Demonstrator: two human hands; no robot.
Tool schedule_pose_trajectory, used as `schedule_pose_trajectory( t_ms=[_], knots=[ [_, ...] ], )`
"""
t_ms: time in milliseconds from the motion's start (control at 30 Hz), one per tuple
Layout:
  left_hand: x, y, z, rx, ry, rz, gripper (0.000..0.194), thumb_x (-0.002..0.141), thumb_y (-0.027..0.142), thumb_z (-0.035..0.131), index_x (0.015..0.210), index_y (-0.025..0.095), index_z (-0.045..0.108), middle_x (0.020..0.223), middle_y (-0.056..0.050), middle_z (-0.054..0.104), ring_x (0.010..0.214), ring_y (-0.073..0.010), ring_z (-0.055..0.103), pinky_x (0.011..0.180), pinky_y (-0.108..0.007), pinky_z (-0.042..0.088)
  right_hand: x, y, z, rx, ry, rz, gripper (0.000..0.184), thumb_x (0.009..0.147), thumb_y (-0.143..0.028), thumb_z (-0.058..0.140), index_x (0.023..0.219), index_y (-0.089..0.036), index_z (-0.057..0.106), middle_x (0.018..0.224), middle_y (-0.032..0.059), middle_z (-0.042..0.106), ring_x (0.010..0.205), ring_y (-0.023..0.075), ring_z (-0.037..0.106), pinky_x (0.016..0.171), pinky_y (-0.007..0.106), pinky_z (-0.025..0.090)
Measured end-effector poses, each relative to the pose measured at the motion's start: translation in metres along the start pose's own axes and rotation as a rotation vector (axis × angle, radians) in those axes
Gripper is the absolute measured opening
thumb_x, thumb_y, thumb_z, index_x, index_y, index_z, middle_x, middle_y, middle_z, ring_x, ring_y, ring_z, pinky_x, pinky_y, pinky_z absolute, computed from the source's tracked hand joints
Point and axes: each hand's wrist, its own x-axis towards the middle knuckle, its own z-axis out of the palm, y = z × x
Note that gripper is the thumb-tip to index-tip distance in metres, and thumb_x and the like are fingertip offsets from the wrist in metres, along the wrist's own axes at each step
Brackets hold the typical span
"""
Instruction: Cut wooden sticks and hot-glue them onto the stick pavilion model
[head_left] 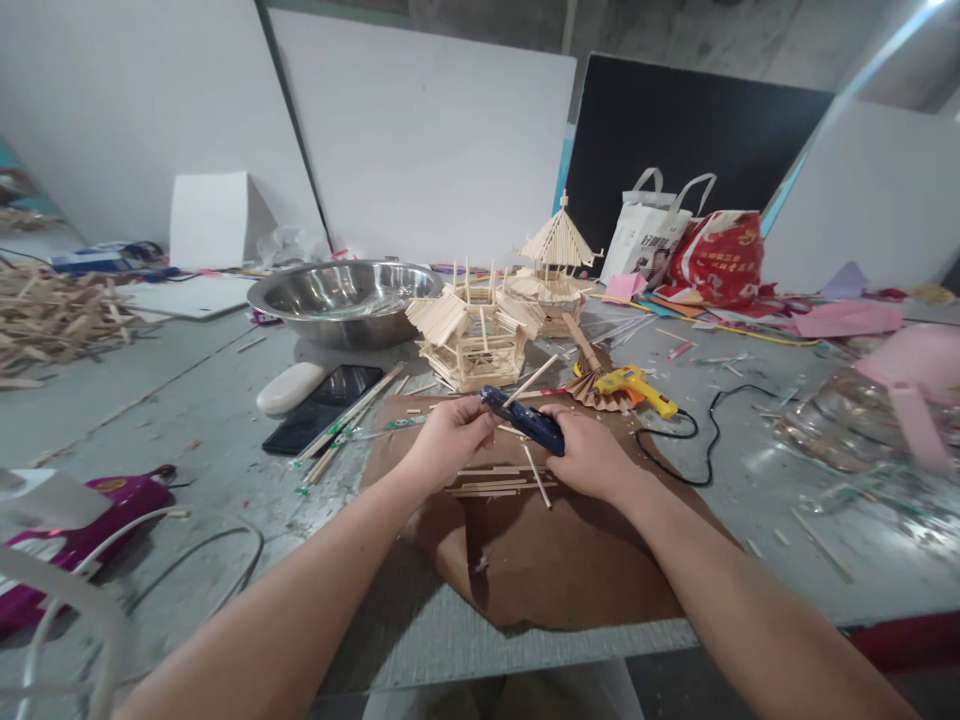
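My right hand (592,450) is closed around one end of a dark blue hand tool (536,424) whose exact kind I cannot make out. A thin wooden stick (534,379) slants across the tool's far end. My left hand (452,440) is closed in a pinch there, in line with the stick's lower end; its fingertips also meet the tool. Below the hands, several cut sticks (487,489) lie on a brown paper sheet (570,570). Just beyond stands a six-sided stick model (480,345) with partial roof panels and upright posts.
A yellow glue gun (637,388) with a black cord lies right, by a folded brown paper fan (604,392). A roofed stick pavilion (559,245) and steel basin (341,300) stand behind. Left are a phone (322,408), white mouse-like object (291,388) and purple device (90,530); right, a clear jug (832,415).
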Motion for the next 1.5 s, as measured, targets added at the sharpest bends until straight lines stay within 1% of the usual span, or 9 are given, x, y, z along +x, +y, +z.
schedule_pose_trajectory(
  t_ms=[333, 467, 700, 800, 900, 1033, 1200, 1367, 1500],
  knots=[
    [0.003, -0.004, 0.000, 0.093, 0.001, 0.051, 0.026, 0.071, 0.032, 0.046, 0.052, 0.014, 0.047, 0.043, 0.004, 0.047, 0.038, -0.0037, 0.033, 0.040, -0.017, 0.025, -0.001, -0.002, 0.001, -0.028, -0.002, 0.040, 0.046, 0.061, -0.023, 0.046, 0.106, -0.012, 0.048, 0.098, 0.0130, 0.059, 0.091, 0.0250, 0.054, 0.076, 0.034, 0.039],
    [0.001, -0.001, 0.000, 0.105, 0.012, 0.058, 0.026, 0.072, 0.031, 0.045, 0.052, 0.014, 0.047, 0.043, 0.005, 0.045, 0.039, -0.0041, 0.033, 0.041, -0.017, 0.026, -0.001, -0.004, 0.001, -0.053, -0.007, 0.066, 0.041, 0.063, -0.025, 0.045, 0.102, -0.014, 0.050, 0.090, 0.0111, 0.062, 0.084, 0.0245, 0.057, 0.071, 0.032, 0.040],
    [-0.003, 0.001, 0.004, 0.246, 0.097, 0.162, 0.021, 0.074, 0.026, 0.042, 0.057, 0.015, 0.049, 0.047, 0.005, 0.043, 0.046, -0.0060, 0.038, 0.047, -0.017, 0.029, -0.002, -0.011, 0.000, -0.111, -0.009, 0.142, 0.034, 0.064, -0.028, 0.045, 0.097, -0.018, 0.052, 0.081, 0.0084, 0.063, 0.076, 0.0232, 0.058, 0.064, 0.030, 0.039],
    [-0.005, -0.002, 0.006, 0.368, 0.171, 0.216, 0.022, 0.075, 0.027, 0.041, 0.060, 0.015, 0.051, 0.051, 0.004, 0.045, 0.050, -0.0070, 0.040, 0.050, -0.018, 0.029, -0.002, -0.012, 0.001, -0.122, -0.003, 0.163, 0.036, 0.065, -0.028, 0.046, 0.098, -0.018, 0.052, 0.081, 0.0084, 0.064, 0.076, 0.0225, 0.059, 0.064, 0.030, 0.039],
    [-0.006, -0.003, 0.009, 0.424, 0.215, 0.219, 0.024, 0.076, 0.030, 0.040, 0.063, 0.014, 0.053, 0.054, 0.004, 0.048, 0.053, -0.0078, 0.040, 0.050, -0.018, 0.029, -0.002, -0.010, 0.001, -0.111, 0.014, 0.155, 0.037, 0.065, -0.029, 0.046, 0.099, -0.017, 0.051, 0.084, 0.0090, 0.063, 0.079, 0.0230, 0.058, 0.067, 0.031, 0.039],
    [-0.004, -0.003, 0.008, 0.353, 0.163, 0.232, 0.026, 0.076, 0.031, 0.040, 0.064, 0.013, 0.053, 0.057, 0.003, 0.048, 0.056, -0.0079, 0.040, 0.052, -0.017, 0.031, -0.001, -0.007, 0.002, -0.077, 0.031, 0.112, 0.038, 0.065, -0.029, 0.045, 0.101, -0.016, 0.050, 0.090, 0.0101, 0.062, 0.084, 0.0240, 0.057, 0.071, 0.032, 0.040],
    [-0.001, -0.001, 0.003, 0.223, 0.060, 0.209, 0.025, 0.075, 0.032, 0.041, 0.064, 0.013, 0.054, 0.054, 0.005, 0.040, 0.052, -0.0063, 0.035, 0.049, -0.017, 0.029, -0.001, -0.005, 0.000, -0.034, 0.022, 0.083, 0.042, 0.063, -0.027, 0.046, 0.103, -0.015, 0.049, 0.097, 0.0107, 0.060, 0.089, 0.0242, 0.055, 0.076, 0.034, 0.039],
    [-0.001, -0.001, 0.002, 0.029, -0.025, 0.097, 0.025, 0.073, 0.036, 0.045, 0.066, 0.014, 0.054, 0.045, 0.007, 0.031, 0.040, -0.0040, 0.026, 0.039, -0.017, 0.021, -0.003, -0.007, -0.003, 0.008, 0.015, 0.050, 0.045, 0.063, -0.024, 0.045, 0.106, -0.014, 0.047, 0.099, 0.0104, 0.059, 0.089, 0.0237, 0.055, 0.076, 0.034, 0.039],
    [-0.002, -0.003, 0.001, -0.177, -0.143, -0.024, 0.029, 0.070, 0.043, 0.049, 0.071, 0.014, 0.054, 0.040, 0.009, 0.024, 0.035, -0.0028, 0.020, 0.035, -0.017, 0.013, -0.003, -0.008, -0.005, 0.047, 0.001, 0.031, 0.048, 0.061, -0.021, 0.047, 0.109, -0.015, 0.045, 0.097, 0.0082, 0.059, 0.088, 0.0209, 0.054, 0.076, 0.030, 0.038]
  ],
)
